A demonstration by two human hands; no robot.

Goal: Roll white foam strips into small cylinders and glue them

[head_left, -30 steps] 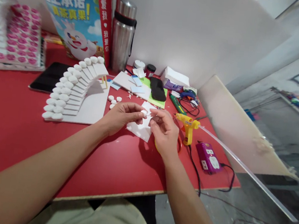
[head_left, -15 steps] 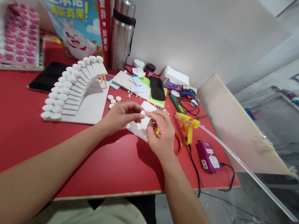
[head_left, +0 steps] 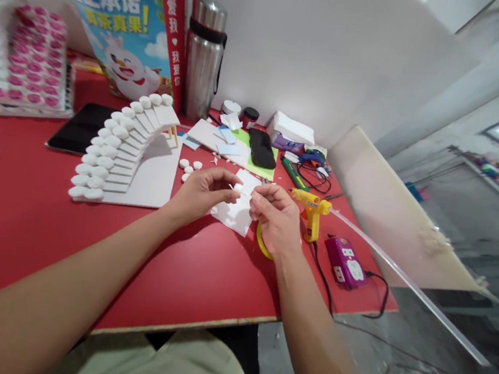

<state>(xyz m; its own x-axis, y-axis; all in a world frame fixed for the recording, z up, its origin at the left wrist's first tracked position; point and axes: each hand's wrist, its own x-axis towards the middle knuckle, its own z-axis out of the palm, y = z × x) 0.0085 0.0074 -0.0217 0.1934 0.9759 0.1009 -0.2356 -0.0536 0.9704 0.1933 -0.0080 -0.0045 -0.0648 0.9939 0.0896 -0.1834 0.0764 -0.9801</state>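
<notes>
My left hand (head_left: 203, 192) and my right hand (head_left: 276, 217) meet over a white sheet (head_left: 236, 214) on the red table (head_left: 24, 208). Both pinch a small white piece (head_left: 239, 188) between their fingertips. A thin stick pokes out from it toward the left fingers. Scissors with yellow and red handles (head_left: 261, 243) lie under my right hand. A white stepped foam model (head_left: 122, 147) with rows of round white caps stands left of my left hand. Three loose white caps (head_left: 189, 167) lie just beyond my left hand.
A yellow glue gun (head_left: 313, 210) with a long clear stick stands right of my right hand, beside a purple power strip (head_left: 344, 265). At the back are a steel flask (head_left: 203, 57), a colourful box (head_left: 123, 26), a black tablet (head_left: 79, 128), pens and cables. The table edge runs near my lap.
My right hand went left over the small piece, then drew back a little to the right. My left hand stayed nearly still, pinching throughout.
</notes>
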